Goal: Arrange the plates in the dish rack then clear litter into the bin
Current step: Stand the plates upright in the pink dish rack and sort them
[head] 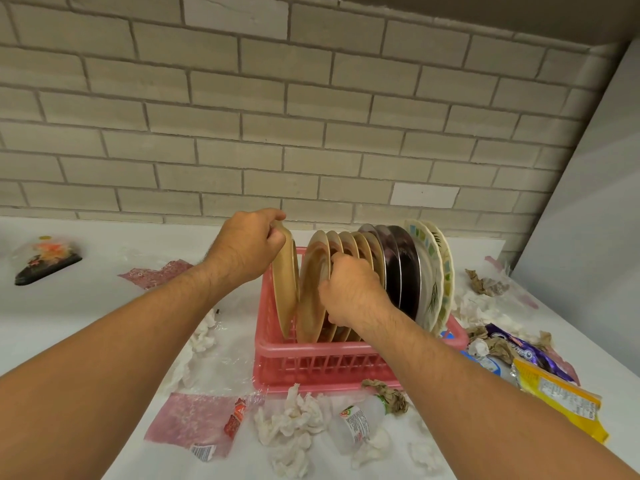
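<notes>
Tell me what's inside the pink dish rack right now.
Plates stand on edge in the pink dish rack: tan plates, dark plates, white patterned plates. The left hand grips the leftmost tan plate. Plates and the right hand hide the rack's floor.

Plates [313, 282] upright in pink dish rack [311, 351] (mostly tan), crumpled litter [294, 420] scattered around

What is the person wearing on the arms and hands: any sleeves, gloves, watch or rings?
Nothing that shows. The left hand and the right hand are bare, without gloves, and no ring shows on the parts of the fingers in view. The left forearm and the right forearm are uncovered to the picture's edge, with no watch or band at either wrist. Both forearms are lightly haired.
</notes>
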Demonstrator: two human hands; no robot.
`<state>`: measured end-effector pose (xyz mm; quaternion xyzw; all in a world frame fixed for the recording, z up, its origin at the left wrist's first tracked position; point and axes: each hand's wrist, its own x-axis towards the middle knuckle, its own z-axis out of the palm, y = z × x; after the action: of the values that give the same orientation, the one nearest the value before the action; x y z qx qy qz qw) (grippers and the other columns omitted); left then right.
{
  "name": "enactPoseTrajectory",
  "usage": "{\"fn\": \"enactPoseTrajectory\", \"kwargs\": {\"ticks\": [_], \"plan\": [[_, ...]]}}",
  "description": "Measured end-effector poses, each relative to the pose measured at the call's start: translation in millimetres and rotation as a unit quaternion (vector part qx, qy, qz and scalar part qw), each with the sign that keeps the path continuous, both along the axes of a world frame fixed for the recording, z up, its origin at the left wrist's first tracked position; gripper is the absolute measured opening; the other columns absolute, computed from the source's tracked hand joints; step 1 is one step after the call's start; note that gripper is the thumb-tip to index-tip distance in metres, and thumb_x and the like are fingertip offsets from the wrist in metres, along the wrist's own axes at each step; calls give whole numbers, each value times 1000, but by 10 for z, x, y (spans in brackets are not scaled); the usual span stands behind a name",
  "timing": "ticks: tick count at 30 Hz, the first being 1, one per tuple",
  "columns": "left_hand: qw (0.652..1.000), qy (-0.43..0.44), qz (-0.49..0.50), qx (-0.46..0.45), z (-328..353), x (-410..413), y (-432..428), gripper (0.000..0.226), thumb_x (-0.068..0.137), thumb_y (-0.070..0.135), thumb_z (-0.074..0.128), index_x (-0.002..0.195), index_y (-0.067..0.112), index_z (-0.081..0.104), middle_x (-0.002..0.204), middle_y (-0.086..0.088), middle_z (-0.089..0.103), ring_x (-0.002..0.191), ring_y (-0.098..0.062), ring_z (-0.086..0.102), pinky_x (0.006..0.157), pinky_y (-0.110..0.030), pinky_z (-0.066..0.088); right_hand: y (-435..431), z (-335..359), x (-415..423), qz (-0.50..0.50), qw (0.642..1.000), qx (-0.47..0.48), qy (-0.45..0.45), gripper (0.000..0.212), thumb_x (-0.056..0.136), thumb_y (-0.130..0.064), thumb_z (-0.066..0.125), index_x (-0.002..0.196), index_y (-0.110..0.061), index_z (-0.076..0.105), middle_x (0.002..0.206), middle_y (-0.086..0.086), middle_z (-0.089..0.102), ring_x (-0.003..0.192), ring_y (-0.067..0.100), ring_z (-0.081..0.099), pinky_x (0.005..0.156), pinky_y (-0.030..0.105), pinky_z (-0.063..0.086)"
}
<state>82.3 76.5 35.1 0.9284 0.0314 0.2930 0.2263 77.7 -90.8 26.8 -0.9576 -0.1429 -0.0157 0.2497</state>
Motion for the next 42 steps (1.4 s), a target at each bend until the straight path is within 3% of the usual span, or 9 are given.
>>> {"fn": "enactPoseTrajectory", "kwargs": {"ticks": [8,13,21,30,37,42], "plan": [[1000,2,6,0,20,-18,38,39,92,16,43,129,19,57,57,7,54,55,-12,53,49,-20,33,-9,59,7,1,998,-25,51,11,88,-4,61,90,-13,54,85,6,65,71,19,65,66,31,59],[1000,2,7,-3,22,-34,51,38,94,16,43,129,18,56,58,7,53,54,-11,53,49,-20,35,-19,65,17,-2,997,3,71,18,88,-3,62,101,-12,54,89,6,65,73,19,67,63,29,58],[1000,-2,6,-5,24,-50,72,38,93,15,43,129,17,57,58,7,53,55,-11,53,50,-21,36,-1,35,29,-16,996,35,78,19,91,-4,58,108,-11,53,92,9,66,79,24,70,72,37,61],[1000,-4,3,-18,35,-53,69,39,92,15,44,129,17,58,58,9,51,55,-12,53,52,-22,40,19,102,11,-21,997,-29,67,36,85,-3,67,117,-8,51,93,8,64,72,18,65,52,24,50],[1000,-1,4,-16,16,-38,49,39,93,15,44,130,18,56,56,8,50,52,-11,50,49,-21,36,44,82,37,-22,997,-32,71,14,90,-4,60,102,-7,56,85,9,67,74,22,70,68,35,61],[1000,1,4,-16,5,-25,36,39,94,15,43,130,18,56,56,8,50,51,-10,50,48,-20,35,67,65,64,-9,997,-57,43,27,88,-5,61,114,-9,56,91,8,66,78,23,69,72,37,61]]}}
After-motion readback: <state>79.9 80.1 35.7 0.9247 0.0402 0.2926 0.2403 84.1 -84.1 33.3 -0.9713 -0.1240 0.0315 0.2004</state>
